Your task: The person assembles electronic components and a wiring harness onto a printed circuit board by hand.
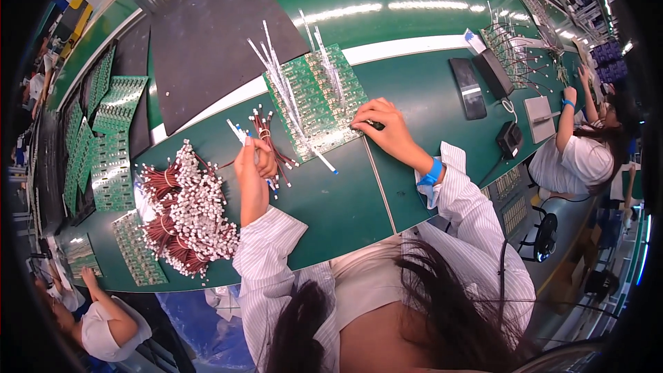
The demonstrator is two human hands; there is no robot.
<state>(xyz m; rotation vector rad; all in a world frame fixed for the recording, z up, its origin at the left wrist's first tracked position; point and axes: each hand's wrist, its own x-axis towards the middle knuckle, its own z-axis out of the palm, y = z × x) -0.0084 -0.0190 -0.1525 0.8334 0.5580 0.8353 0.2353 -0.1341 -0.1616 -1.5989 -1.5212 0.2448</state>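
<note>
A green circuit board panel (319, 97) lies on the table before me, with long white flat ribbon cables (280, 86) standing and leaning across its rows. My right hand (388, 130), a blue band at its wrist, bends over the panel's near right corner. Its fingertips are pinched together at the board; whatever is between them is too small to make out. To the left of the panel, my left hand (253, 164) is closed around several white ribbon strips (238, 131) with blue ends. Beside it lies a tied bundle of red-brown wires (264, 131) with white connectors.
A large heap of wire harnesses with white connectors (197, 200) sits at the left. More board panels (114, 166) stand beyond it. A black mat (207, 34) lies at the back; a dark flat device (467, 88) and black box (493, 71) are at right. Co-workers sit on both sides.
</note>
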